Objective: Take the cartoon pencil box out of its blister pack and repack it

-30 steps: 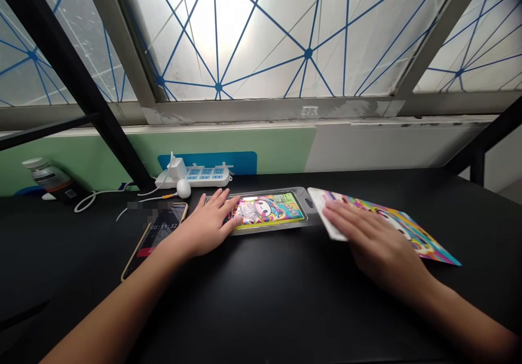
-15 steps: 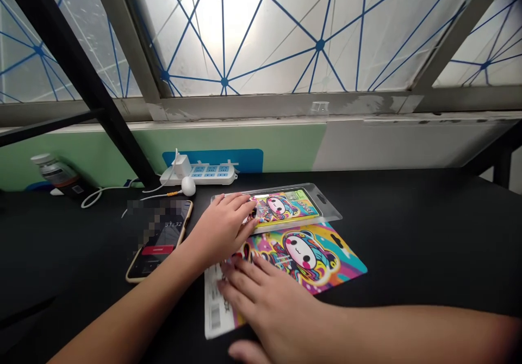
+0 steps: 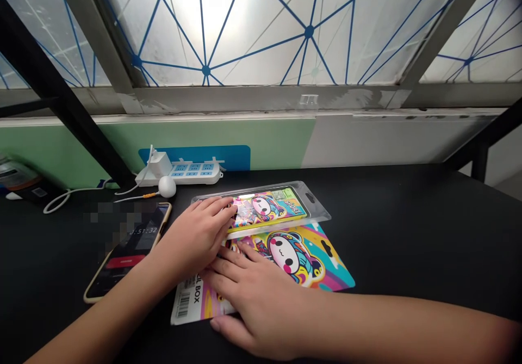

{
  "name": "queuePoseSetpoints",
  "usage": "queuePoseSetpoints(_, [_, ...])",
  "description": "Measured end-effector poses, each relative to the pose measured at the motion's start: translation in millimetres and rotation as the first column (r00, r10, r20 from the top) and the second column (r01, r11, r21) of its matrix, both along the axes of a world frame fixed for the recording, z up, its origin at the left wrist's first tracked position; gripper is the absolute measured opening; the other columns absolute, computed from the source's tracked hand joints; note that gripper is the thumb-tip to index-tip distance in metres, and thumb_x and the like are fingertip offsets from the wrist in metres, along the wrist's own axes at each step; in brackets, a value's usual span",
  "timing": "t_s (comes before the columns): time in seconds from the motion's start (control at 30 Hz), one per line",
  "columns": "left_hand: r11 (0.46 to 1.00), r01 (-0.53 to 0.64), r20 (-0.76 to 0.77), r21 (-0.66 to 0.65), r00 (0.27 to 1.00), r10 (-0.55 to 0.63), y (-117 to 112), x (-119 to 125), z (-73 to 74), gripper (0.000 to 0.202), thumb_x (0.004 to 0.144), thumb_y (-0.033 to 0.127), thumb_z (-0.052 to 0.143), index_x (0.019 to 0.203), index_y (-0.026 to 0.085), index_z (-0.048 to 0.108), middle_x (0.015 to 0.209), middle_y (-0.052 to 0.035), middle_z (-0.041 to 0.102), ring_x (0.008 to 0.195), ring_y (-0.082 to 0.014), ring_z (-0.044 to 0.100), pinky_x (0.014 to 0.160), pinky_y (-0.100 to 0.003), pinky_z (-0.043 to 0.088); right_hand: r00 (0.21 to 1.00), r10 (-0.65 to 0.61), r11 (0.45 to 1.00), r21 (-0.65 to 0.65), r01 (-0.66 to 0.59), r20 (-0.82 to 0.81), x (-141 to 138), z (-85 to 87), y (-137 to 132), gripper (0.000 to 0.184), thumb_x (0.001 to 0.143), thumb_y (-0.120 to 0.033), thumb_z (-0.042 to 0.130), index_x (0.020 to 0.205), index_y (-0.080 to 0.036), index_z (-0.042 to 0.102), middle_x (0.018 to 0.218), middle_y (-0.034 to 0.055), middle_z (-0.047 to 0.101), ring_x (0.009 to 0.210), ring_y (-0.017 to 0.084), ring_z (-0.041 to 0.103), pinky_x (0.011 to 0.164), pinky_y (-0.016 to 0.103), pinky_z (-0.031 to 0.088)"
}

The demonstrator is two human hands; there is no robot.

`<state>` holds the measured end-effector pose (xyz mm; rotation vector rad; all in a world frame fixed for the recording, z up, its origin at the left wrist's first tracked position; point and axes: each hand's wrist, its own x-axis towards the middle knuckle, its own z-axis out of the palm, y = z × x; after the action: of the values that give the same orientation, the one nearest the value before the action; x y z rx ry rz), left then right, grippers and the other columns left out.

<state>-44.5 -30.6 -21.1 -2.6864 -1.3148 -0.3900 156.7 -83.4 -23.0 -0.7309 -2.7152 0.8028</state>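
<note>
A clear plastic blister pack (image 3: 285,203) with a colourful cartoon item inside lies on the black table (image 3: 408,233). My left hand (image 3: 196,239) rests flat on its left end, fingers stretched out. In front of it lies a colourful printed card (image 3: 310,255) with a cartoon face and a barcode at its near left corner. My right hand (image 3: 253,298) presses flat on the card's left part, fingers spread, just below the left hand.
A phone (image 3: 126,247) with a lit timer screen lies left of my left hand. Behind it are a white power strip (image 3: 183,172) with a plug, a white cable and a small white ball (image 3: 167,186). A bottle (image 3: 16,176) lies at the far left by the window wall.
My right hand slid the printed card from the right side of the table to in front of the blister pack. The left hand stayed on the pack. The view shifted slightly.
</note>
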Motion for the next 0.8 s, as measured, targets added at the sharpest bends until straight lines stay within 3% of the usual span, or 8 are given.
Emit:
queuePoseSetpoints(0.2, [0.998, -0.056, 0.058, -0.023, 0.997, 0.057, 1, -2, 1.6, 0.041, 0.106, 0.03, 0.035, 0.125, 0.017, 0.069, 0.143, -0.013, 0.064, 0.131, -0.0311, 0.06, 0.108, -0.051, 0.051, 1.0, -0.002, 0.998, 0.056, 0.002, -0.009, 3, -2.9, -1, 0.06, 0.105, -0.054, 0.042, 0.149, -0.015, 0.051, 0.162, 0.0127, 0.045, 0.154, 0.028, 0.03, 0.129, 0.048, 0.013])
queuePoseSetpoints(0.53, [0.998, -0.054, 0.084, -0.016, 0.995, 0.056, 3, -1, -2.1, 0.04, 0.106, 0.039, 0.039, 0.128, 0.017, 0.064, 0.143, -0.0136, 0.062, 0.133, -0.0308, 0.056, 0.111, -0.051, 0.047, 1.0, 0.008, 0.989, 0.148, -0.006, -0.012, 4, -6.2, -1, 0.055, 0.104, -0.05, 0.046, 0.145, -0.014, 0.053, 0.158, 0.0128, 0.049, 0.151, 0.028, 0.034, 0.127, 0.047, 0.015])
queuePoseSetpoints(0.67, [0.998, -0.065, 0.067, -0.01, 0.996, 0.066, 3, -2, -4.5, 0.04, 0.106, 0.039, 0.043, 0.137, 0.02, 0.059, 0.146, -0.0123, 0.06, 0.135, -0.0302, 0.054, 0.112, -0.052, 0.045, 0.997, 0.058, 0.96, 0.278, -0.04, -0.057, 3, -10.7, 1, 0.04, 0.103, -0.042, 0.047, 0.124, -0.014, 0.065, 0.138, 0.0123, 0.066, 0.129, 0.026, 0.056, 0.119, 0.042, 0.033])
queuePoseSetpoints(0.8, [0.997, -0.074, 0.046, -0.008, 0.996, 0.074, 3, -2, -5.7, 0.042, 0.106, 0.04, 0.043, 0.14, 0.02, 0.057, 0.148, -0.0124, 0.059, 0.136, -0.0309, 0.053, 0.111, -0.052, 0.045, 0.982, 0.13, 0.906, 0.418, -0.062, -0.135, 1, -16.0, 3, 0.031, 0.102, -0.029, 0.044, 0.098, -0.015, 0.071, 0.109, 0.0067, 0.076, 0.098, 0.019, 0.065, 0.093, 0.033, 0.048])
